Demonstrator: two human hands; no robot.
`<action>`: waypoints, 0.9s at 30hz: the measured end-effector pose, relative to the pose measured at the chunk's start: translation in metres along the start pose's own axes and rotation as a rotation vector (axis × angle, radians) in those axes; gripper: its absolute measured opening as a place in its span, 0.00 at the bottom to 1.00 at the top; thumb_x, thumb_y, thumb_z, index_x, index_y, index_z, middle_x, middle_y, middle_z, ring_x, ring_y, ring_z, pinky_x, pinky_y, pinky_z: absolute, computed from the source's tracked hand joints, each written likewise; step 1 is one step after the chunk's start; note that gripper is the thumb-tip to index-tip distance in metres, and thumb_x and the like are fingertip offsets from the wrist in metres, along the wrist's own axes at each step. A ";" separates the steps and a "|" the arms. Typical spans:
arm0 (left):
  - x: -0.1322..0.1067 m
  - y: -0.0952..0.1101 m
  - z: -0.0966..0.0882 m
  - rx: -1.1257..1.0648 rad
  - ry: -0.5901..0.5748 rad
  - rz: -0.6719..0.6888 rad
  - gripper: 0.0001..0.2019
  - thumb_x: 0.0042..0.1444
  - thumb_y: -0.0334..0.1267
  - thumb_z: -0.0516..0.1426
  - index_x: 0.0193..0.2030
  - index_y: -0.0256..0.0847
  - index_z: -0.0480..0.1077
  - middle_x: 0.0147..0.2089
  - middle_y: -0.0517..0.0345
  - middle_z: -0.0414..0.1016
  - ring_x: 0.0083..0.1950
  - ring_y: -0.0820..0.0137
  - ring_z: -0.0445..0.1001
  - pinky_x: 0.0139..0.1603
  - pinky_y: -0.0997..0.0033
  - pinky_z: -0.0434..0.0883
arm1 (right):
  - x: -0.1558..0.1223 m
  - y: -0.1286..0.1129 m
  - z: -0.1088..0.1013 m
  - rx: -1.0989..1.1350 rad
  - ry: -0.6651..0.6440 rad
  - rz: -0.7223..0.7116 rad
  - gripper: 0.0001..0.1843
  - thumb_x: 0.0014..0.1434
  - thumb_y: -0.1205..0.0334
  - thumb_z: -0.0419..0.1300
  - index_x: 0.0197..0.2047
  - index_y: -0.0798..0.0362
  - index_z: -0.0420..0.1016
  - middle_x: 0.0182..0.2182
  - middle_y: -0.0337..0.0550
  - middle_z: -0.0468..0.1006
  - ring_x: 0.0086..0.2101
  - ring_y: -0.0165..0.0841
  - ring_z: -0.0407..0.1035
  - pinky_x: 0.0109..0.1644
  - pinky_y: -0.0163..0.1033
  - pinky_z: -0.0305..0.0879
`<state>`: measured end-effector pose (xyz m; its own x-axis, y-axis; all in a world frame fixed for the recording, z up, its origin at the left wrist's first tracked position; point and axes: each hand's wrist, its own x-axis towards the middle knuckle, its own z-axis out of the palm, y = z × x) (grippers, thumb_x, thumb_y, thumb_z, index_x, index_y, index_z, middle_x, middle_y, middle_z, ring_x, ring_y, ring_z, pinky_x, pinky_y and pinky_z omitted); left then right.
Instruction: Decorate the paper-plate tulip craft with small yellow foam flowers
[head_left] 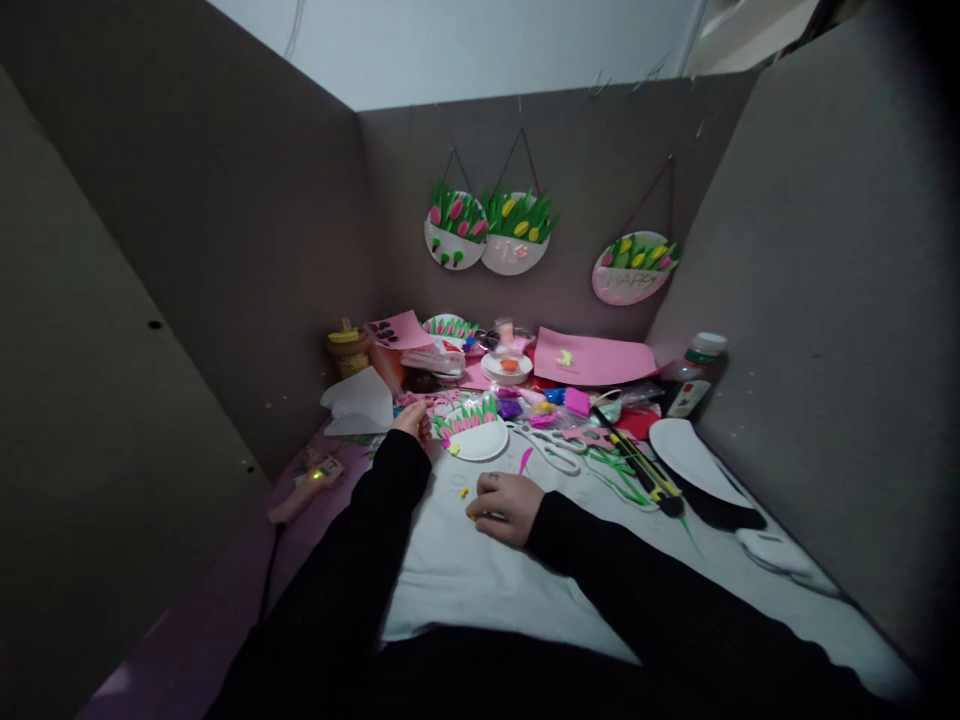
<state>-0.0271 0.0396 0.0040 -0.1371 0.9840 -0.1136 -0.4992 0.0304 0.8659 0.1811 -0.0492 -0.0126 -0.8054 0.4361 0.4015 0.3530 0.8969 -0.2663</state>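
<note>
My left hand [414, 422] is closed beside the left rim of a half paper plate [478, 442] decorated with pink tulips and green leaves. A hint of yellow shows at its fingers, too small to name. Low over the white cloth, my right hand [508, 508] has its fingers curled, with a bit of yellow clay at the fingertips. A loose piece of yellow clay [463, 492] lies just beyond them. On the plate's lower left sits a small yellow flower [454, 449]. A pink clay tool [526, 460] rests between the plate and my right hand.
White scissors [551, 448], a yellow-black cutter [646, 470] and green strips lie to the right. A glue gun [307, 490] with its cord is at left. A bottle [691, 375] stands at right. Craft supplies line the back; finished plates [517, 250] hang on the grey partition.
</note>
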 end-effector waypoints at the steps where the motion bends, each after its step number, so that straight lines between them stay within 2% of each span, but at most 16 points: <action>1: 0.001 0.000 0.000 0.000 0.004 -0.001 0.13 0.42 0.43 0.61 0.31 0.37 0.66 0.13 0.72 0.49 0.12 0.84 0.47 0.14 0.81 0.43 | 0.002 0.000 0.001 -0.021 -0.002 0.017 0.07 0.52 0.62 0.57 0.34 0.51 0.75 0.29 0.41 0.68 0.31 0.30 0.64 0.34 0.33 0.60; 7: 0.001 -0.001 0.000 0.002 0.014 0.001 0.13 0.43 0.43 0.61 0.31 0.37 0.65 0.13 0.71 0.50 0.12 0.84 0.48 0.14 0.81 0.43 | 0.003 0.006 0.003 -0.090 0.068 0.125 0.07 0.53 0.65 0.56 0.34 0.52 0.75 0.28 0.41 0.69 0.29 0.30 0.63 0.33 0.33 0.58; 11: 0.001 0.000 -0.001 -0.002 0.012 0.001 0.12 0.43 0.41 0.61 0.31 0.37 0.66 0.13 0.71 0.49 0.12 0.84 0.48 0.14 0.81 0.43 | -0.002 0.005 0.002 -0.064 0.034 0.065 0.09 0.50 0.69 0.55 0.32 0.51 0.76 0.27 0.40 0.67 0.30 0.30 0.63 0.34 0.34 0.58; 14: 0.001 0.000 -0.001 -0.003 0.014 -0.002 0.11 0.44 0.41 0.60 0.31 0.37 0.66 0.12 0.71 0.49 0.12 0.83 0.48 0.14 0.81 0.43 | -0.005 0.003 0.000 -0.048 -0.020 -0.001 0.13 0.48 0.71 0.54 0.36 0.50 0.75 0.29 0.41 0.67 0.31 0.31 0.63 0.35 0.34 0.59; 16: 0.000 0.000 -0.001 -0.003 0.017 -0.001 0.11 0.44 0.41 0.60 0.31 0.37 0.66 0.12 0.71 0.49 0.12 0.83 0.47 0.14 0.81 0.42 | -0.004 0.003 -0.002 -0.082 -0.027 0.029 0.14 0.49 0.71 0.53 0.38 0.50 0.75 0.30 0.41 0.68 0.32 0.32 0.63 0.35 0.35 0.59; 19: -0.001 0.001 0.000 -0.006 0.019 0.005 0.11 0.43 0.41 0.60 0.31 0.37 0.66 0.13 0.71 0.49 0.12 0.83 0.48 0.14 0.81 0.42 | -0.004 0.004 -0.005 -0.102 0.006 0.086 0.11 0.51 0.69 0.54 0.36 0.51 0.76 0.28 0.42 0.68 0.31 0.32 0.63 0.34 0.36 0.59; 22: -0.002 0.001 0.000 -0.005 0.020 0.003 0.11 0.43 0.41 0.60 0.31 0.38 0.66 0.13 0.71 0.49 0.12 0.83 0.48 0.14 0.80 0.42 | -0.003 0.004 -0.005 -0.034 0.016 0.036 0.08 0.50 0.68 0.56 0.33 0.52 0.76 0.27 0.41 0.67 0.31 0.31 0.63 0.35 0.35 0.59; 27: 0.000 0.002 0.000 0.001 0.029 -0.018 0.10 0.44 0.41 0.60 0.30 0.38 0.65 0.12 0.72 0.48 0.12 0.83 0.47 0.14 0.81 0.42 | -0.003 0.006 -0.002 -0.043 -0.014 0.003 0.13 0.49 0.70 0.55 0.37 0.49 0.75 0.30 0.41 0.69 0.32 0.31 0.63 0.34 0.34 0.59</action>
<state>-0.0279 0.0398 0.0053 -0.1525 0.9779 -0.1432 -0.5013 0.0483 0.8639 0.1871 -0.0452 -0.0133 -0.8105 0.4382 0.3885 0.3757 0.8980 -0.2291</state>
